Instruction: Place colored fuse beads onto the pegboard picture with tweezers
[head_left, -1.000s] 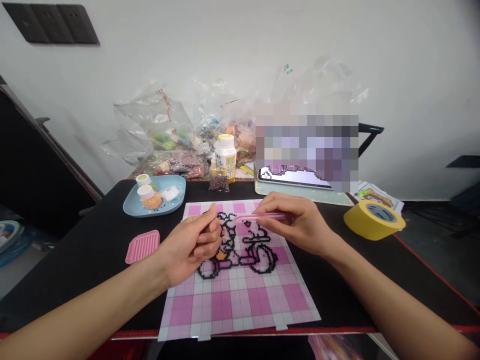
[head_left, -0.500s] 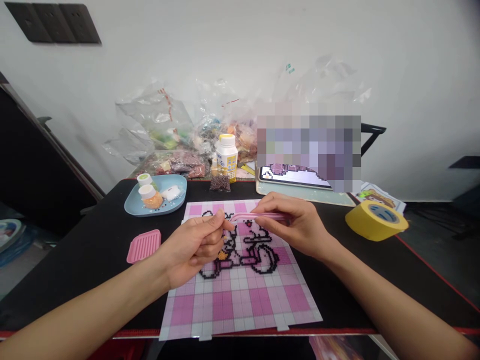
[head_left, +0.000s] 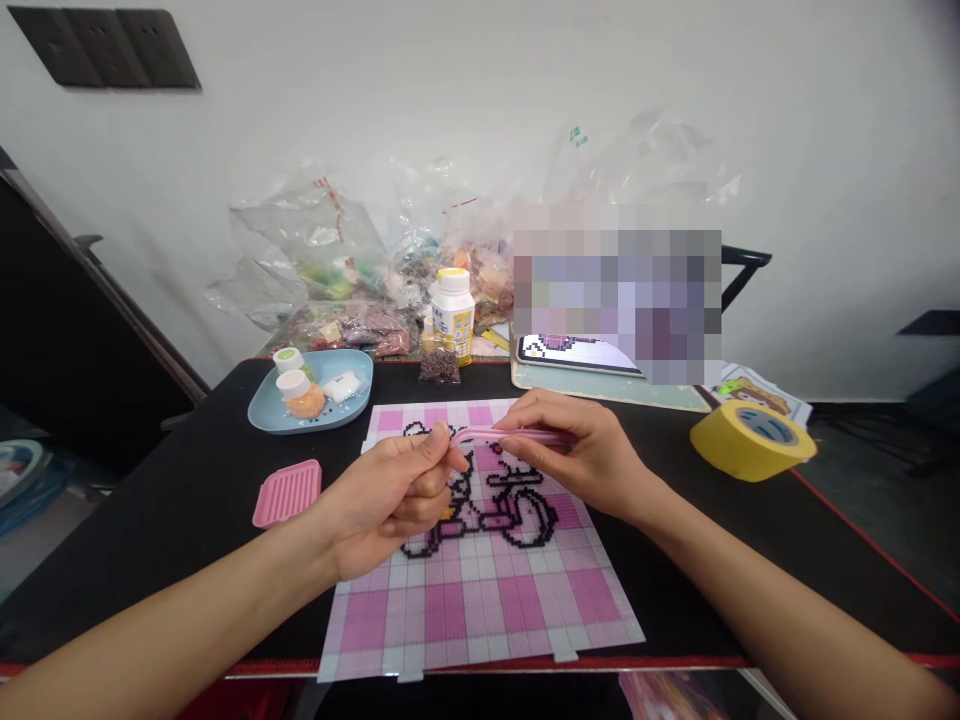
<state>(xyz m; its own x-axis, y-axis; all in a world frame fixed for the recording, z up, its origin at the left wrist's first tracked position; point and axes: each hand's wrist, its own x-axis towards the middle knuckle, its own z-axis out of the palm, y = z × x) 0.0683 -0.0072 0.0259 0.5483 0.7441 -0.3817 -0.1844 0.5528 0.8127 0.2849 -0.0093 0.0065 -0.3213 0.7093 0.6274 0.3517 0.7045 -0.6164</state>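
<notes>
Pink curved tweezers (head_left: 478,433) lie sideways in my right hand (head_left: 581,445), whose thumb and fingers are closed around them. Their bent tips reach the thumb and forefinger of my left hand (head_left: 397,490), which is closed in a pinch; whatever sits between those fingertips is hidden. Both hands hover over a pink-and-white checked pegboard (head_left: 487,600). On it a design of small beads (head_left: 529,518) shows black outlines, including a round wheel shape, with some pink and orange fill. My left hand covers part of the design.
A pink ridged tray (head_left: 289,493) is left of the board. Behind it, a blue plate (head_left: 262,410) holds small bead jars (head_left: 301,397). A white bottle (head_left: 453,315), a small bag of dark beads (head_left: 439,362), a partly blurred tablet (head_left: 581,352) and yellow tape (head_left: 731,450) stand around.
My right hand has shifted slightly left, bringing the tweezer tips up against my left fingertips. My left hand has stayed almost in place.
</notes>
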